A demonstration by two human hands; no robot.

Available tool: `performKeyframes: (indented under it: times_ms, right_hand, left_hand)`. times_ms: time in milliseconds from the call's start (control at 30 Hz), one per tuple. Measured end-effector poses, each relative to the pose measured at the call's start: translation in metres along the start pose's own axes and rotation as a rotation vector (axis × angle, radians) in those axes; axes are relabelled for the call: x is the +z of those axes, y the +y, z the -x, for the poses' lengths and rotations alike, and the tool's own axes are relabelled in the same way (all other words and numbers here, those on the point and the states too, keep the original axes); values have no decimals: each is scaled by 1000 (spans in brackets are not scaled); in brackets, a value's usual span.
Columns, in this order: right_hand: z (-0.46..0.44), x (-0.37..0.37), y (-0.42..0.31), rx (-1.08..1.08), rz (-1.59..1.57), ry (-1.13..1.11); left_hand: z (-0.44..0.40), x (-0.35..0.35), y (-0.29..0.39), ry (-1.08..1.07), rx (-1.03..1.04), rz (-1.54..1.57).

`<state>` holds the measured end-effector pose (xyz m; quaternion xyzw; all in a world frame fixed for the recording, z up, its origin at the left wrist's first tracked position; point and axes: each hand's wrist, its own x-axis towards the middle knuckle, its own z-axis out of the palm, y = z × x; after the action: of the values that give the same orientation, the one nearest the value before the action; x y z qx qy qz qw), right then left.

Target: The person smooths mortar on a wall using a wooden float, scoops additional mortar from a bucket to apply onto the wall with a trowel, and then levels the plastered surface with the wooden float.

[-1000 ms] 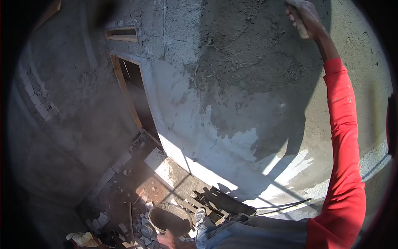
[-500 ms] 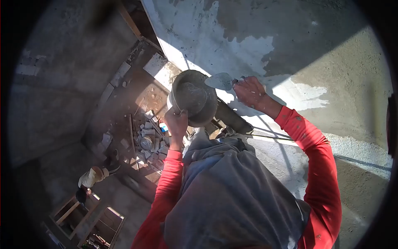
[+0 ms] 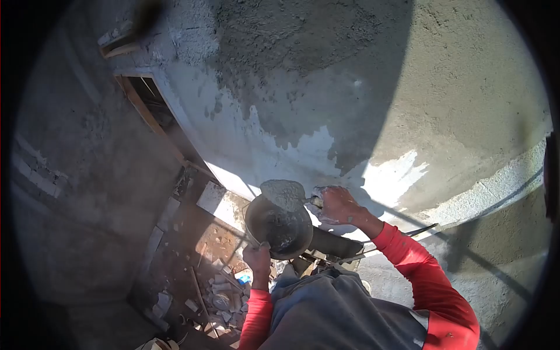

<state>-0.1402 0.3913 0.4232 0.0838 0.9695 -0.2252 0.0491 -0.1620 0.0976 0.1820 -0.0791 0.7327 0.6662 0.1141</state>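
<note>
My left hand [image 3: 257,259] is closed on the near-left rim of a dark round bucket [image 3: 279,228], tilted so that its inside faces me. Grey residue coats the bucket's inner wall. In my right hand [image 3: 337,205] is the handle of a trowel [image 3: 283,194], its blade loaded with wet grey mortar. The blade lies over the far rim of the bucket; whether it touches the rim I cannot tell. Beyond both hands rises a wall [image 3: 303,93], partly covered with darker wet mortar, with a pale bare patch low down.
Far below on the left, broken blocks and rubble [image 3: 224,297] litter the brown floor. A wood-framed opening [image 3: 154,111] stands in the wall at upper left. A thin dark rod [image 3: 423,230] juts out by my right forearm. A person's pale headwear [image 3: 157,344] shows at the bottom edge.
The trowel has come up out of the bucket's edge area, its blade now heaped with mortar. My view has tilted up toward the wall, so hands and bucket sit lower.
</note>
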Motion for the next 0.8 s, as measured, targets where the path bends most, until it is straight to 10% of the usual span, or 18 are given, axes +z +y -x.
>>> performKeyframes:
  times_ms: [333, 500, 667, 800]
  right_hand:
    - [22, -242, -116, -630, -185, -141]
    - [-13, -262, -67, -385, -673, -390]
    - [90, -403, 66, -81, -299, 906]
    - [150, -341, 93, 326, -187, 564]
  left_hand:
    - [75, -69, -57, 483, -154, -267]
    - [119, -106, -64, 600, -201, -74]
    - [136, -130, -72, 548, -232, -200]
    - [116, -103, -51, 470, -184, -378]
